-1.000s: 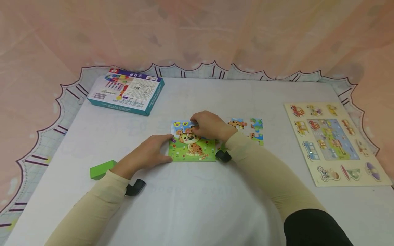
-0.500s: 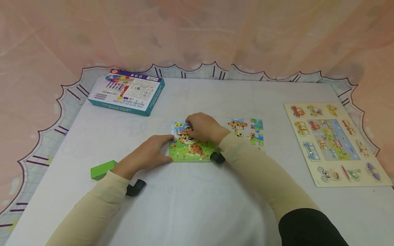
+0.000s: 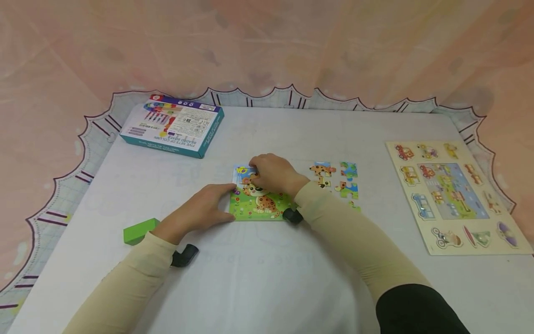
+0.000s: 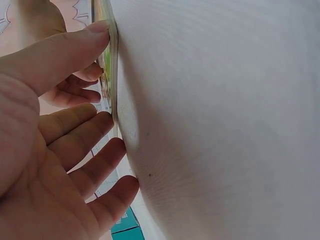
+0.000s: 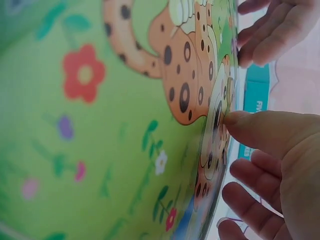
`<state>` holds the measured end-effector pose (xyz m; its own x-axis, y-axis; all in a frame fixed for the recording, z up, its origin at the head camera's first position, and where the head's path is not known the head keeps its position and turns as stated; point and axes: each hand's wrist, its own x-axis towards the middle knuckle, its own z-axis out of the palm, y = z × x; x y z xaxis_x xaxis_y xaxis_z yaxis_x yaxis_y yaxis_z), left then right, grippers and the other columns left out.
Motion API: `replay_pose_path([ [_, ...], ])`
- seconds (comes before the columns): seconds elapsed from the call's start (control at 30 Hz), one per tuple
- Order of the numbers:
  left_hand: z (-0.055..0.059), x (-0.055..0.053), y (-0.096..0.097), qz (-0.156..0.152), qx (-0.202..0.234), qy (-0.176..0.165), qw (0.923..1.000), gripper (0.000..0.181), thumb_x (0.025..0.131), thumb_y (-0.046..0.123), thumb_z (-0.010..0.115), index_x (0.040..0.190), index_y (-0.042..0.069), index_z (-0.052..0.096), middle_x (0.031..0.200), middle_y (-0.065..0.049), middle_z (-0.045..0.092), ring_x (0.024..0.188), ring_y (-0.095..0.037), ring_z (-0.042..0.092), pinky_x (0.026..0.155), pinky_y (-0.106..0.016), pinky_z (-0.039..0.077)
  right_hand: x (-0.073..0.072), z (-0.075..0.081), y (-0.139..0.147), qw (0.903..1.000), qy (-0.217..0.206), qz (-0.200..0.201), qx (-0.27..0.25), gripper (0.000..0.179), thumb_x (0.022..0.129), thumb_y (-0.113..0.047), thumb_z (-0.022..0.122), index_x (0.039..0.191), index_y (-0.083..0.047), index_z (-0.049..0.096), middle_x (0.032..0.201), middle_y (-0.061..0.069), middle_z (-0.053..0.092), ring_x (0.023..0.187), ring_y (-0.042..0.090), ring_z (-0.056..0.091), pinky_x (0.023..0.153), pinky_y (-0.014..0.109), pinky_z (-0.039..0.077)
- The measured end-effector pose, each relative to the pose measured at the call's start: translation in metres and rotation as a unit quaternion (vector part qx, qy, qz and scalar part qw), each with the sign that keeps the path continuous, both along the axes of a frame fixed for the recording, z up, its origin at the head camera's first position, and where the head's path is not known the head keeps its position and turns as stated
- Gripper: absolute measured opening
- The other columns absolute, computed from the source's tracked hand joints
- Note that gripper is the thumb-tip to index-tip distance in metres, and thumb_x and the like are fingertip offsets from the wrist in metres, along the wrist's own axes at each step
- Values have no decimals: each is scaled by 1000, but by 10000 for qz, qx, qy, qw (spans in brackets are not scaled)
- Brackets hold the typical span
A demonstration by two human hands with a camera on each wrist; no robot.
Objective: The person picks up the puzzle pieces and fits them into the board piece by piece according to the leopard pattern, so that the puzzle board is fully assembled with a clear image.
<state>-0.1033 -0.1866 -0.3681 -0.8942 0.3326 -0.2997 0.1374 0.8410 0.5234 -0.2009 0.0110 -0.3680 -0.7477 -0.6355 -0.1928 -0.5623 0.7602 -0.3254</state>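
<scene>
Fingers [image 4: 95, 172] extended, our left hand [image 3: 198, 208] touching puzzle [image 3: 246, 211] edge; right hand [image 3: 276, 174], thumb [image 5: 265, 131] on top, can't tell if gripping

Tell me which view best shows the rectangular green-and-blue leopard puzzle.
Head view: most of the leopard puzzle shows, the right hand covering part. Right wrist: partial close-up. Left wrist: mainly its edge.

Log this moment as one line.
left hand: touches leopard puzzle at left edge | right hand: touches puzzle's upper part | loose pieces: right of puzzle
</scene>
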Motion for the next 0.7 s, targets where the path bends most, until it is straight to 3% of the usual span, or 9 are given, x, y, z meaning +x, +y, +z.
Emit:
replay_pose_path([
  [0.7,1,0,0,11,-65,-64,10000,78,84,18,82,149,-1,42,150,-20,45,140,-39,38,114,-53,33,-3,0,-6,9999,-119,0,-56,40,100,-30,64,134,-10,62,128,4,65,120,21,57,102,36,47],
])
